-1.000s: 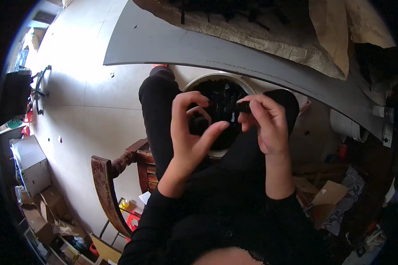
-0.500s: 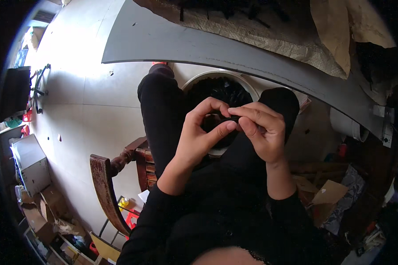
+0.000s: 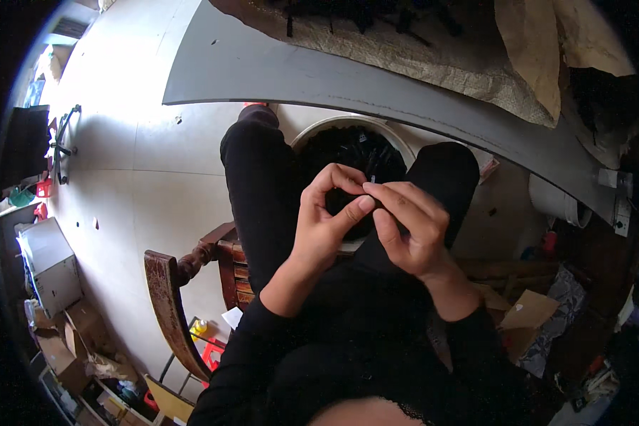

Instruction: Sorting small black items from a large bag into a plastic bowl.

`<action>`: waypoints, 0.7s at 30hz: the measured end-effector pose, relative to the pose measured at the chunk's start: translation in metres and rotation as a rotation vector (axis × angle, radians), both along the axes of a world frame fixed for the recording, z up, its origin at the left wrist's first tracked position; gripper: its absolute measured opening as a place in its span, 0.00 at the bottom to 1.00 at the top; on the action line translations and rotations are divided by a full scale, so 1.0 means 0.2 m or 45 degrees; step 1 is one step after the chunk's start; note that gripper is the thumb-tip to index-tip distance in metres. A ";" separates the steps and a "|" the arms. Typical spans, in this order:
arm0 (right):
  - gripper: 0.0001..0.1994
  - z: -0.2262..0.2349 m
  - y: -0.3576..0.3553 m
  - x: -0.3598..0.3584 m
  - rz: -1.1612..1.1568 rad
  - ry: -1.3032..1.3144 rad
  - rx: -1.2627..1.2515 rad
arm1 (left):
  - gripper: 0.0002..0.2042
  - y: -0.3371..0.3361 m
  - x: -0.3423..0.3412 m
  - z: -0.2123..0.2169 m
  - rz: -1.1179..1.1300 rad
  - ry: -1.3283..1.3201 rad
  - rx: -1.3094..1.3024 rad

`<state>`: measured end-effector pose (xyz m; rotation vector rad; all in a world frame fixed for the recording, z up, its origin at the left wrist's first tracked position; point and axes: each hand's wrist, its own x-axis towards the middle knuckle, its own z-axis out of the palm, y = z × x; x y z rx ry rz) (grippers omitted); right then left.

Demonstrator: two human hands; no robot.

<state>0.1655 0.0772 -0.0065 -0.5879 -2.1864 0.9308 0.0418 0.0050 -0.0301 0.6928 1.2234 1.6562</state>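
Observation:
My hands meet above my lap, in front of a round white bucket (image 3: 409, 150) between my knees. A heap of small black parts (image 3: 348, 145) fills the bucket. My left hand (image 3: 319, 224) is closed in a pinch, thumb and index fingertips on a small black piece (image 3: 375, 201). My right hand (image 3: 419, 231) pinches the same piece from the other side, its index fingertip close to the left fingertips. The fingers hide most of the piece, and its exact kind does not show.
A grey tabletop (image 3: 284, 74) crosses ahead, bearing a woven sack (image 3: 433, 67) with black pieces on it. A wooden chair arm (image 3: 165, 298) stands at my left. Cardboard boxes (image 3: 85, 326) lie at the far left; an opened carton (image 3: 529, 312) lies at the right.
My right hand has tilted and its fingers have spread a little, lowering slightly at the wrist. My left hand has shifted only slightly; the black piece is now more hidden.

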 end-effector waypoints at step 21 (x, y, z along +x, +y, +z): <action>0.09 0.01 0.56 -0.08 -0.167 0.435 -0.669 | 0.14 0.00 -0.23 0.00 0.151 0.535 0.028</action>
